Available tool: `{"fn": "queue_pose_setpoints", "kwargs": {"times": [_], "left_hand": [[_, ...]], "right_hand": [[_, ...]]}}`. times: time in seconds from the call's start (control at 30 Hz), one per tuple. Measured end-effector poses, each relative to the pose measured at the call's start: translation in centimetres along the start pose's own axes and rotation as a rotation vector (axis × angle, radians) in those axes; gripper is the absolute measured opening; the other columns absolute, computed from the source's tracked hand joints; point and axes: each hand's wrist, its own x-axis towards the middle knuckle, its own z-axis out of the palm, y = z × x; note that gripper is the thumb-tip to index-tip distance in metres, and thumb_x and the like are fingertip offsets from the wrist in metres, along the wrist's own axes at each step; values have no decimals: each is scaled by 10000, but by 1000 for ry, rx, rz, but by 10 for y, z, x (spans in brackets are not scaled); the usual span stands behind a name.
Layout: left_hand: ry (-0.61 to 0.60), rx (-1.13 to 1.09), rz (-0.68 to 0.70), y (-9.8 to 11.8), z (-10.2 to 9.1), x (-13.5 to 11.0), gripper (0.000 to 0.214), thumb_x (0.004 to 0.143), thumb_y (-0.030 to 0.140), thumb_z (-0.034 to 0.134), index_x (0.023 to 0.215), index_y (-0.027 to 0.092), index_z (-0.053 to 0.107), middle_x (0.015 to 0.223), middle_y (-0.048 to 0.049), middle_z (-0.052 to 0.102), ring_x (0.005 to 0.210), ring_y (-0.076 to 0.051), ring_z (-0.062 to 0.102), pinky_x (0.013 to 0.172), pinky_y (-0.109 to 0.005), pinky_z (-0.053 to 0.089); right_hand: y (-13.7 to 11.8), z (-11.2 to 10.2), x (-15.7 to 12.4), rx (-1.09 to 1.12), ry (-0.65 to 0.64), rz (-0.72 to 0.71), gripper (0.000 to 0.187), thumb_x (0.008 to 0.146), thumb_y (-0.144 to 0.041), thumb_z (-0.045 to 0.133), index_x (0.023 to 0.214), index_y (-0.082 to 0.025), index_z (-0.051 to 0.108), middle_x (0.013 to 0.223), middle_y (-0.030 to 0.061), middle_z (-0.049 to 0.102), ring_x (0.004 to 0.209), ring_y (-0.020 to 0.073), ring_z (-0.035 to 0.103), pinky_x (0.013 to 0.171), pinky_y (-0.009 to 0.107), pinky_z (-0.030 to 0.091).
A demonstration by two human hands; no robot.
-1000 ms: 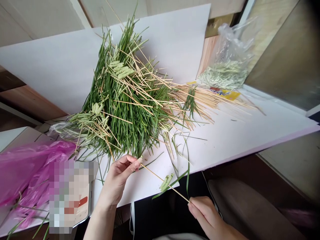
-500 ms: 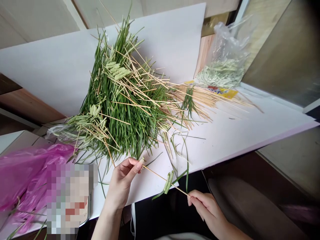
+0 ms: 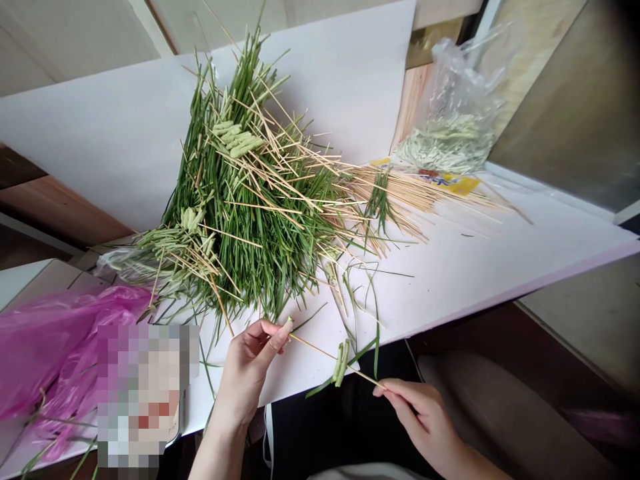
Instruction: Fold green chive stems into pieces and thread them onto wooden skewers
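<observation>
A thin bamboo skewer (image 3: 313,346) slants between my hands in front of the table edge. Its lower right end is pinched in my right hand (image 3: 417,407), fingers closed. My left hand (image 3: 255,350) is closed too, pinching a small pale green rolled chive piece (image 3: 287,327) at the skewer's other end; whether the tip has gone through it is hidden by the fingers. Two similar green rolls (image 3: 341,363) sit side by side partway along the skewer. Just beyond my left hand lies a large heap of green chives (image 3: 265,247), with loaded skewers on top of it.
Many bare skewers (image 3: 405,193) lie right of the heap, near a clear plastic bag (image 3: 455,133) of pale green pieces. Loose chive leaves (image 3: 375,320) are scattered on the white table (image 3: 475,260). A pink plastic bag (image 3: 65,347) and a blurred-out flat object (image 3: 150,400) are at the left.
Both hands and the skewer sit slightly farther right in view, as does the whole scene. The chive piece in my left fingers shows a little more upright. Both grips are unchanged.
</observation>
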Motion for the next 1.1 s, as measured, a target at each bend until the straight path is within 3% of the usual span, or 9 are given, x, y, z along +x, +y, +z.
{"fn": "queue_pose_setpoints", "kwargs": {"times": [0.1, 0.17, 0.23, 0.4, 0.57, 0.7, 0.83, 0.9, 1.1], "left_hand": [[33, -24, -13, -4, 2, -2, 390, 704, 530, 897, 695, 183, 720, 669, 10, 619, 674, -128, 521, 711, -252, 432], [54, -36, -20, -5, 3, -2, 393, 695, 529, 902, 705, 179, 725, 675, 8, 620, 677, -128, 524, 700, -250, 434], [62, -52, -24, -5, 4, -2, 394, 683, 523, 912, 708, 175, 728, 675, 7, 619, 681, -130, 526, 698, -246, 436], [-5, -81, -13, -1, 4, -4, 355, 702, 486, 912, 720, 179, 735, 688, 4, 629, 706, -131, 539, 722, -241, 448], [14, -13, 24, 2, 6, -6, 361, 728, 503, 888, 724, 180, 725, 681, 6, 614, 705, -132, 521, 696, -237, 441], [44, 28, 24, 2, 6, -8, 377, 724, 519, 882, 727, 177, 722, 694, 1, 617, 712, -140, 534, 705, -248, 448], [74, 13, 14, -1, 11, -10, 408, 713, 549, 876, 721, 176, 711, 678, 3, 603, 695, -142, 525, 699, -257, 446], [53, -6, -8, -3, 17, -12, 417, 704, 546, 881, 705, 174, 693, 665, 5, 594, 681, -140, 513, 686, -256, 439], [-65, -32, -47, -10, 34, -18, 362, 780, 474, 849, 712, 171, 664, 703, 6, 583, 705, -133, 497, 696, -247, 416]], "right_hand": [[-2, -1, 0, -98, 56, -221, 290, 1002, -52, 527, 1109, -229, 730, 895, 47, 827, 756, 188, 798, 714, 225, 611], [-2, -1, -2, -98, 33, -232, 296, 1014, -60, 503, 1117, -224, 726, 882, 53, 821, 717, 182, 785, 677, 228, 601], [-1, 0, -3, -20, -24, -85, 252, 1060, -184, 494, 1010, -208, 740, 740, 40, 768, 576, 162, 710, 555, 231, 539], [3, 0, 2, 494, -280, 696, 543, 953, -697, 580, 758, -194, 638, 406, -131, 269, 330, 62, 179, 337, 201, 168], [5, 0, 4, 560, -369, 774, 604, 874, -781, 613, 730, -194, 618, 384, -145, 245, 311, 61, 155, 318, 200, 183], [1, 0, -1, 351, -210, 548, 516, 996, -639, 563, 780, -184, 679, 418, -101, 359, 342, 70, 272, 367, 211, 190], [-2, -1, -4, 7, -7, -40, 228, 1044, -188, 528, 979, -223, 744, 760, 16, 771, 561, 141, 687, 542, 214, 517], [-3, 0, -5, -79, 33, -240, 325, 985, -38, 518, 1148, -240, 713, 888, 26, 818, 721, 168, 782, 695, 217, 595], [-5, 0, -6, -91, 52, -226, 349, 961, -7, 519, 1129, -244, 712, 889, 18, 816, 757, 162, 798, 723, 186, 608]]}}
